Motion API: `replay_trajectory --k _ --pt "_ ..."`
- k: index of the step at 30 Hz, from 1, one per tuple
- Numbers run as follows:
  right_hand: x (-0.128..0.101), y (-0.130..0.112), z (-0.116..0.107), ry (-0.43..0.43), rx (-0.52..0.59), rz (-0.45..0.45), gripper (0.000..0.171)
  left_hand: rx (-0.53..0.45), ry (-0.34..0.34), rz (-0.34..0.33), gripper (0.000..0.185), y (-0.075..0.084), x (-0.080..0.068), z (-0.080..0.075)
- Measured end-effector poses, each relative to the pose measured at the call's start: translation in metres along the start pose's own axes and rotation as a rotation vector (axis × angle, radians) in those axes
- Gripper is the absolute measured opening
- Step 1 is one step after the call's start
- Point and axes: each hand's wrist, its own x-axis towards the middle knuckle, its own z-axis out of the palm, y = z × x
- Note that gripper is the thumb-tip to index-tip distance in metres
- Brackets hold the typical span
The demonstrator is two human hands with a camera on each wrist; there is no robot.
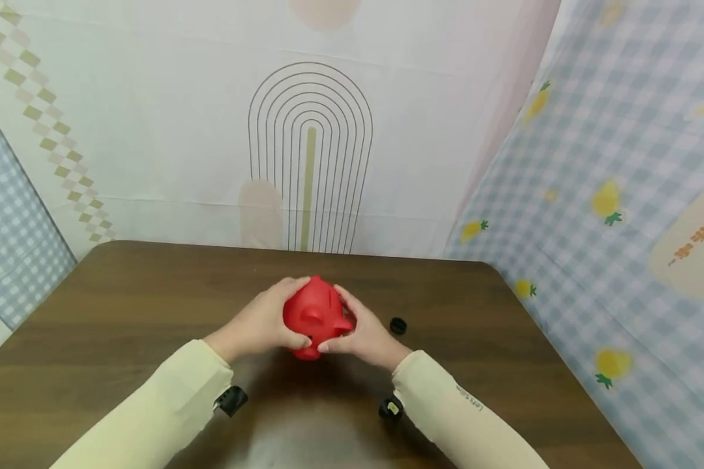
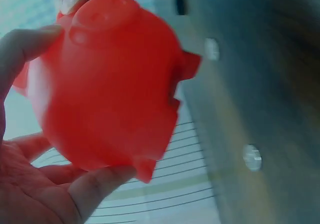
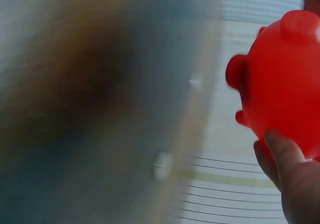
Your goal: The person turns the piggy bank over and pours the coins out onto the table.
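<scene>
A red piggy bank (image 1: 313,312) is held above the table between both hands, a thin slot showing on its upper side. My left hand (image 1: 268,324) grips its left side, thumb near the snout and fingers spread around the body in the left wrist view. From the other side my right hand (image 1: 366,335) grips it, the thumb low near the snout. On the table right of the right hand lies a small round black cap (image 1: 397,326). Two silvery discs like coins (image 2: 252,157) lie on the tabletop in both wrist views; the head view hides them.
The brown wooden table (image 1: 123,312) has its far edge against a white patterned cloth (image 1: 170,130). A blue checked cloth with pineapples (image 1: 569,247) hangs along the right side. Black wrist devices (image 1: 231,400) sit under both sleeves.
</scene>
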Motion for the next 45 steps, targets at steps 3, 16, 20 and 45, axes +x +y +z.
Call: replay_trajectory --k 3,16,20,45 --pt "0.002 -0.011 -0.004 0.073 -0.006 -0.091 0.094 -0.184 0.093 -0.004 0.091 -0.005 -0.001 0.002" --pt "0.007 -0.028 -0.004 0.097 -0.322 -0.22 0.081 -0.545 0.216 -0.048 0.097 -0.027 -0.014 0.029" --pt "0.009 -0.022 -0.001 0.092 -0.24 -0.219 0.082 -0.498 0.228 -0.051 0.098 -0.027 -0.016 0.026" --pt "0.012 -0.012 0.002 0.083 -0.212 -0.122 0.091 -0.251 0.146 0.034 0.101 -0.026 -0.006 0.008"
